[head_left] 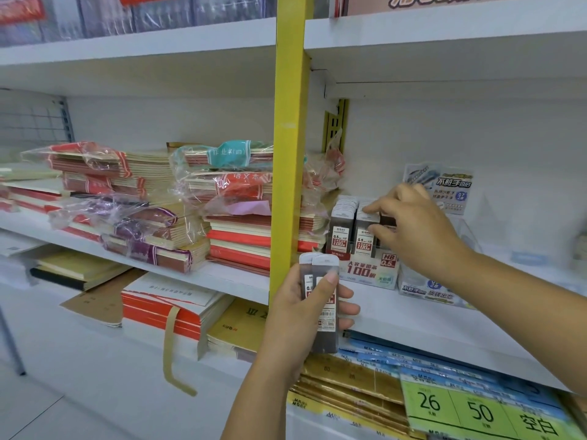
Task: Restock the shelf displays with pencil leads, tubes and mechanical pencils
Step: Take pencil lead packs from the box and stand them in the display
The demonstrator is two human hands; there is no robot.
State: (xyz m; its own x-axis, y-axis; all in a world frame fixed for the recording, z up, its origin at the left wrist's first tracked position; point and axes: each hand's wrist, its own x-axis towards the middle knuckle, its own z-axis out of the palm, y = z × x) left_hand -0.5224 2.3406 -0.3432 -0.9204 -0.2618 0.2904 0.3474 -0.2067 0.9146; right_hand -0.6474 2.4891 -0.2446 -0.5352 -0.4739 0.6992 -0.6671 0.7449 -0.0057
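My left hand (305, 309) holds a small stack of dark pencil lead cases with white caps (320, 281), upright, in front of the yellow shelf post. My right hand (413, 230) reaches into the clear display box (368, 274) on the middle shelf, thumb and fingers pinched on a lead case (386, 223) in the box's third row. Two rows of standing lead cases (352, 227) fill the box's left side, labelled 0.5 HB. A second clear display (428, 289) with blue labels stands just right of it, partly hidden by my right forearm.
A yellow upright post (290, 138) splits the shelving. Left of it lie wrapped stacks of exercise books (222, 201). The white shelf board (413, 315) runs under the displays. Below are blue and gold packs (365, 369) and green price cards (470, 411).
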